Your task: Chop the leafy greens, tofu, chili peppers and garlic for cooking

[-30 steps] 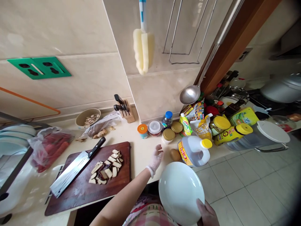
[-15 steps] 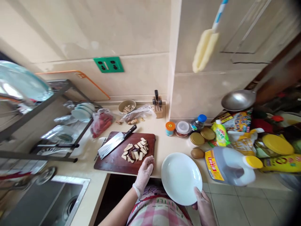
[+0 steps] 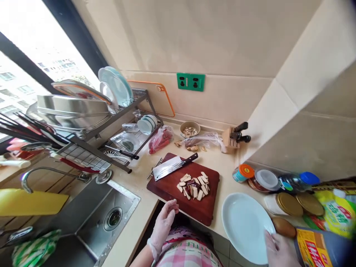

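Note:
My right hand, in a clear glove, grips the right rim of a white plate that bears no food. The plate is at the counter's front edge, right of a dark wooden cutting board. My left hand, also gloved, hovers before the board's front edge with nothing in it, its fingers loosely bent and the thumb apart. On the board lie a cleaver with a black handle and a heap of sliced mushrooms, pale with dark edges.
A sink and a loaded dish rack stand on the left. Behind the board are a bowl, a bag of red food and a knife block. Jars and a large bottle crowd the right.
My view has swung left, bringing the sink, rack and window further into sight. The plate remains in my right hand, and my left hand has drawn back slightly from the board.

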`<state>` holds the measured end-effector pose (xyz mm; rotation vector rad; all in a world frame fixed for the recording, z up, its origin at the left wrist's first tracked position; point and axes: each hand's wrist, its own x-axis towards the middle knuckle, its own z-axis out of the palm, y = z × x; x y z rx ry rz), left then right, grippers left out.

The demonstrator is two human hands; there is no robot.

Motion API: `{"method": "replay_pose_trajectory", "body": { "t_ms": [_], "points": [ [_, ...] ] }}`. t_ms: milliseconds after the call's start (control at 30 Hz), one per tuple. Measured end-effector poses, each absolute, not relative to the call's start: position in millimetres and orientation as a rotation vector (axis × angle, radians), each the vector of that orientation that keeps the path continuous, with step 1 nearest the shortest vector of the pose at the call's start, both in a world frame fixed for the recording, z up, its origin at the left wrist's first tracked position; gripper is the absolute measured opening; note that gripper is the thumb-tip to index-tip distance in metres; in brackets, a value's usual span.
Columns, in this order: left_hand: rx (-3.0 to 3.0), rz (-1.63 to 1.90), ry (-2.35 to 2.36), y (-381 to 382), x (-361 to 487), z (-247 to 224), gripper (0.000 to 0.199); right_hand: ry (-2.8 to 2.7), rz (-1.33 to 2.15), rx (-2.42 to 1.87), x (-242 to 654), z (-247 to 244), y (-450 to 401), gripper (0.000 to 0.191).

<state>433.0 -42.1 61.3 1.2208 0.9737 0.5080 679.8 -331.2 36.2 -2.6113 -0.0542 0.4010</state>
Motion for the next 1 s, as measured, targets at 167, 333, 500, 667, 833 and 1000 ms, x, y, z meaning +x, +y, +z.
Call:
{"method": "replay_pose_trajectory", "body": {
  "t_ms": [167,333,500,667,833,1000],
  "points": [
    [1.199,0.575,0.986,4,409,62,0.049,-1.404,0.15,-2.424,676,93,-106,0.035],
    [1.232,0.544,0.974,42,393,63,0.047,-2.095,0.477,-2.42,689,104,71,0.034],
    [1.27,0.463,0.966,65,393,72,0.046,-2.205,0.586,-2.388,693,99,103,0.04],
    [1.334,0.37,0.889,74,407,71,0.043,-2.073,0.537,-2.443,704,130,55,0.044],
    [1.555,0.254,0.664,82,448,61,0.04,-0.826,0.472,-2.313,690,151,-83,0.024],
    [2.1,0.064,0.129,75,557,83,0.053,0.223,0.754,-1.663,606,114,-196,0.041]
  ]
}}
